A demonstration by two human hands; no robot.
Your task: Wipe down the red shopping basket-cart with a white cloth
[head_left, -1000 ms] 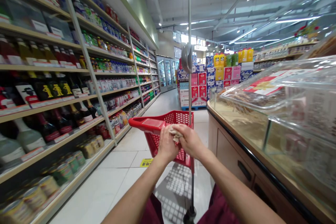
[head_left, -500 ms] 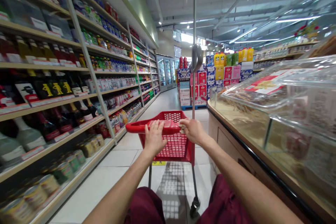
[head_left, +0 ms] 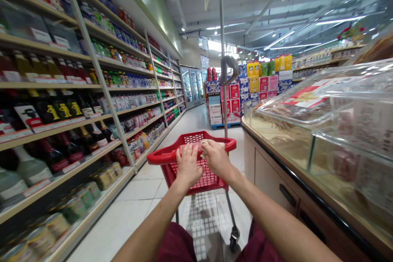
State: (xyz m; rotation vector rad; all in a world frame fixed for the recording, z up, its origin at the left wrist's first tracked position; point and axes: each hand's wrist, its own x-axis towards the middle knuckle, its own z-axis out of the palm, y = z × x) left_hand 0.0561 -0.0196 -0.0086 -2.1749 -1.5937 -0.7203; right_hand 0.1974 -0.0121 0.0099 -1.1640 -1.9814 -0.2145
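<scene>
Cart (head_left: 207, 180) apparently near counter edge (head_left: 277, 162)

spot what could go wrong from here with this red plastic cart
The red plastic mesh shopping cart might roll under the left hand, since a small dark caster wheel supports it. The pale crumpled cloth in the right hand could slip. The cart could bump the pale wooden counter beside it.

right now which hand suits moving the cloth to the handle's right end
Probably the right hand: it holds the cloth and is nearer the red handle's right end than the left hand.
</scene>
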